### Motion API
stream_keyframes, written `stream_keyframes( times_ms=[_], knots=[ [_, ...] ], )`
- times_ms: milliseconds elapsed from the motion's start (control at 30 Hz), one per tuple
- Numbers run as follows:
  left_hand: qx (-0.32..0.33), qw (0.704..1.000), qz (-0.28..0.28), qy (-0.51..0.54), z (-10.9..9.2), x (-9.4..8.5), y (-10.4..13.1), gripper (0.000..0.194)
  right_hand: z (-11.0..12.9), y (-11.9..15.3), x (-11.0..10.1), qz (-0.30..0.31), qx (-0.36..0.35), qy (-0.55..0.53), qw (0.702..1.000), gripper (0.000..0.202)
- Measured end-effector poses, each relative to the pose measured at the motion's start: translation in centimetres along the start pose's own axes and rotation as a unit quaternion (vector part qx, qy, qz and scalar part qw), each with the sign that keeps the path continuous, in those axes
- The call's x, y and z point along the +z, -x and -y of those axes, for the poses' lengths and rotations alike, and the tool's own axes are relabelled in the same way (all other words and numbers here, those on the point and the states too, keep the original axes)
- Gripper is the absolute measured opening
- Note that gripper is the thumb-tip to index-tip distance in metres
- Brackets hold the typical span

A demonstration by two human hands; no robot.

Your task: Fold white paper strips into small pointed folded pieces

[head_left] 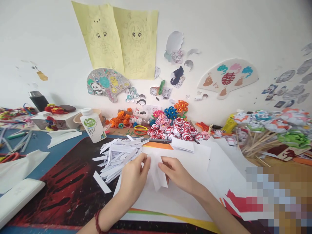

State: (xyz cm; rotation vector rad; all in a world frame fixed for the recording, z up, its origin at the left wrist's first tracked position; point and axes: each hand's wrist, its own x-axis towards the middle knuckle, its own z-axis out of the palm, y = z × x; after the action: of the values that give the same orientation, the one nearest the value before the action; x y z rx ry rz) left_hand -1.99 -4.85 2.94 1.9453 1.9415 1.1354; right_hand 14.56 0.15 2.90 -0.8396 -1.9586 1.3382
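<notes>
Between my two hands is a small piece of white paper (157, 174), creased down its length and held up over larger white sheets (190, 201). My left hand (135, 172) pinches its left edge between thumb and fingers. On the opposite edge, the thumb and fingers of my right hand (176, 172) are closed, some fingertips hidden behind the paper. A heap of folded white paper strips (119, 157) lies just left of my left hand. Beyond my hands rests a small stack of white paper (182, 145).
A white bottle (93, 125) stands at the back left. Red and white paper flowers (180, 129) line the wall side. To the right are paper flowers on wooden sticks (258, 139). Scissors (11, 157) and a white case (20, 198) lie at left.
</notes>
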Motion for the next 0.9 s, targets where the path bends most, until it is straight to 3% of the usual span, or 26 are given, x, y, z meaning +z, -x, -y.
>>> stream_keyframes(
  times_ms=[100, 267, 367, 467, 567, 667, 767, 900],
  knots=[
    [0.048, 0.99, -0.06, -0.118, 0.2, 0.1, 0.1, 0.022, -0.1, -0.1, 0.7, -0.061, -0.001, 0.052, 0.997, 0.03],
    [0.193, 0.94, -0.164, -0.23, 0.9, 0.4, 0.4, 0.013, 0.1, 0.0, 1.6, -0.077, 0.009, 0.08, 0.994, 0.016],
    [0.246, 0.923, -0.149, -0.256, 1.4, 0.4, 0.5, 0.011, 0.1, 0.1, 1.7, -0.1, -0.003, 0.126, 0.987, 0.025],
    [0.265, 0.928, -0.12, -0.231, 1.4, 0.2, 0.6, 0.013, 0.1, 0.1, 1.6, -0.113, -0.005, 0.162, 0.98, 0.031],
    [0.213, 0.966, -0.093, -0.114, 0.8, -0.3, 0.3, 0.013, 0.1, 0.1, 1.2, -0.13, 0.002, 0.202, 0.971, 0.035],
    [0.097, 0.994, -0.031, 0.043, 0.4, -0.7, -0.4, 0.016, 0.1, 0.1, 0.9, -0.145, -0.004, 0.229, 0.962, 0.037],
    [-0.006, 0.983, 0.023, 0.181, 0.4, -0.8, -1.0, 0.019, 0.0, 0.1, 0.7, -0.166, -0.033, 0.243, 0.955, 0.037],
    [-0.076, 0.939, 0.101, 0.32, 0.3, -0.7, -1.4, 0.024, 0.1, 0.3, 0.7, -0.182, -0.08, 0.246, 0.949, 0.034]
  ],
)
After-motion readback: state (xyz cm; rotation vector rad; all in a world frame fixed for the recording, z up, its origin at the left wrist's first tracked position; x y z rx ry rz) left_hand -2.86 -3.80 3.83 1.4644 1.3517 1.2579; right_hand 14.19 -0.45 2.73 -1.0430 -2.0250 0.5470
